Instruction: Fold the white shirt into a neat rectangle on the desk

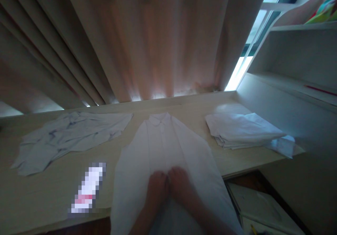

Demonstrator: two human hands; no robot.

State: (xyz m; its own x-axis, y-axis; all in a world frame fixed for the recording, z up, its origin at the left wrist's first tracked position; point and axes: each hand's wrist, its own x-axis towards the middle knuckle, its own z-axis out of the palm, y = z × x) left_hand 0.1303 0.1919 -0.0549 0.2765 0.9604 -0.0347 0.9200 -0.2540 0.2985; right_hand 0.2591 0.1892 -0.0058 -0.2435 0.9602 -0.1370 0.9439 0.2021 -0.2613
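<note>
Fingers: both hands lie flat and side by side, fingers extended and close together, pressing rather than pinching; left hand (157,187), right hand (181,185), thumbs nearly touching.
Item 1: white collared shirt (163,147), spread at the middle of the table (52,189), collar away from the person, sides folded inward, hem hanging over the near edge. Both palms rest on its lower middle.
Item 2: crumpled pale shirt (71,136), left, well apart.
Item 3: stack of folded white garments (242,131), right.
Item 4: drawn curtain (147,41) behind.
Handling note: smoothing likely works best with palms kept flat, stroking outward from the centre, so the folded sides stay aligned.
</note>
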